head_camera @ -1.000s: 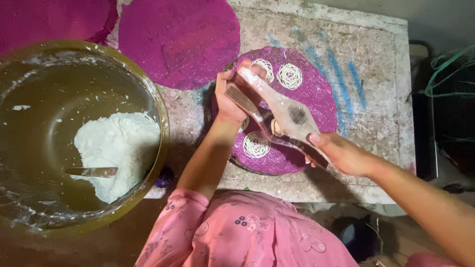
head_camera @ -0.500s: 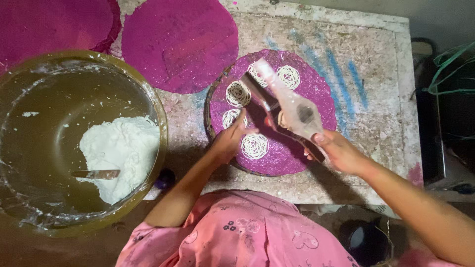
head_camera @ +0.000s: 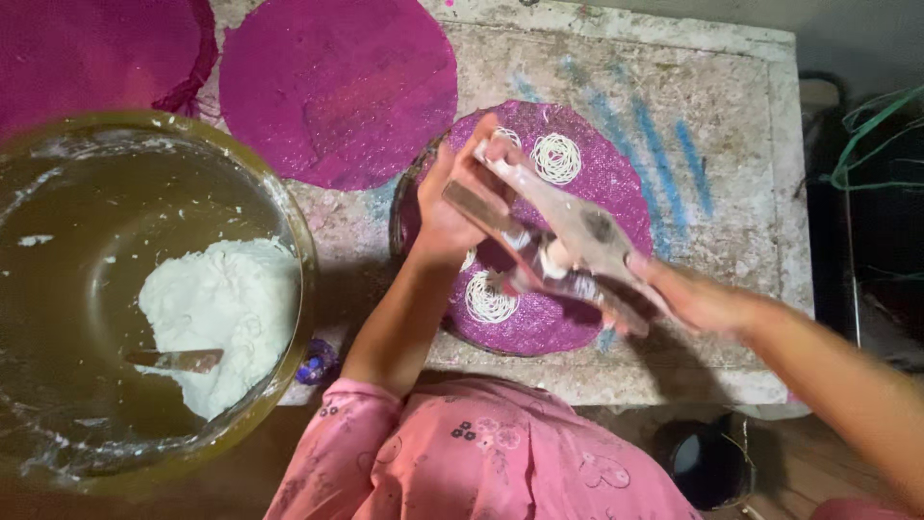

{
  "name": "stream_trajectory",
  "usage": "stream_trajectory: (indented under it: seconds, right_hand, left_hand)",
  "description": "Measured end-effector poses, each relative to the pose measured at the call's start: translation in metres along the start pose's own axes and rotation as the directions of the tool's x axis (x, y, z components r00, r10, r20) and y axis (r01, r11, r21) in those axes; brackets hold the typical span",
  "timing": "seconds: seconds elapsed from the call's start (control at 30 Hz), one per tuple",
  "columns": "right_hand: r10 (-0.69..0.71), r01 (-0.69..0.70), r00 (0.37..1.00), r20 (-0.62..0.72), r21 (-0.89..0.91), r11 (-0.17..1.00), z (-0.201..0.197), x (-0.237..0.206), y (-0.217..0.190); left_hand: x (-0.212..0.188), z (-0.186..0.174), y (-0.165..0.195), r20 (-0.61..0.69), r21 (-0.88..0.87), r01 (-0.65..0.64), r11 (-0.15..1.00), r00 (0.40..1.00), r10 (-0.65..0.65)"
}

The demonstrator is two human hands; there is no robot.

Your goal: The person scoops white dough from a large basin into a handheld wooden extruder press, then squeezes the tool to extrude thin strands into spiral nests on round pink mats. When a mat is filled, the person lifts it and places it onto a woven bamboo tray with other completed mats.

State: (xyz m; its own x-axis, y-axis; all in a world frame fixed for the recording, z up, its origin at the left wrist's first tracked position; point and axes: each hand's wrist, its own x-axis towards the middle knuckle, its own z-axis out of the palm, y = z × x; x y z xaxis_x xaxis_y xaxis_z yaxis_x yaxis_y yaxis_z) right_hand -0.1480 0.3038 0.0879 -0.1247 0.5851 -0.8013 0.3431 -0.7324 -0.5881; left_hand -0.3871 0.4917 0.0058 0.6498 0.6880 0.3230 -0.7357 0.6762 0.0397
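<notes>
I hold a wooden two-handled dough press (head_camera: 563, 236) over a round purple mat (head_camera: 616, 188) on the stone table. My left hand (head_camera: 452, 207) grips the far ends of its handles. My right hand (head_camera: 688, 299) grips the near ends. White dough shows at the press's barrel in the middle. White noodle coils (head_camera: 556, 157) lie on the mat, one at the back and one (head_camera: 489, 299) at the front; others are partly hidden behind my left hand and the press.
A large metal bowl (head_camera: 289, 202) at the left holds a mound of white dough (head_camera: 221, 313) with a flat tool (head_camera: 173, 359) stuck in it. Two more purple mats (head_camera: 337, 87) lie behind. A dark pot (head_camera: 707, 467) stands on the floor below the table edge.
My left hand has gone back from the mat up onto the far ends of the press handles. The press now sits lower over the mat's middle.
</notes>
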Motion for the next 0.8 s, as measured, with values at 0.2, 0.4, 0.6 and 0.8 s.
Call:
stream_trajectory:
  seconds: [0.2,0.4,0.6,0.8]
  right_hand:
    - [-0.203,0.147,0.963,-0.176,-0.289,0.946,-0.001,0.033,-0.034]
    - [-0.128,0.103,0.989,-0.072,-0.281,0.954,-0.007,0.026,-0.043]
    - [-0.207,0.122,0.937,-0.28,-0.292,0.949,-0.001,0.033,-0.051]
    - [-0.15,0.129,0.98,-0.135,-0.152,0.98,0.002,0.029,-0.048]
  left_hand:
    - [0.036,-0.044,0.023,-0.109,-0.101,-0.099,0.99,0.99,0.088]
    - [0.034,-0.064,0.01,-0.122,-0.096,-0.114,0.989,0.987,0.102]
    - [0.053,-0.061,0.025,0.027,-0.057,-0.101,0.993,0.994,0.103]
    - [0.034,-0.055,0.019,-0.059,-0.048,-0.12,0.992,0.991,0.117]
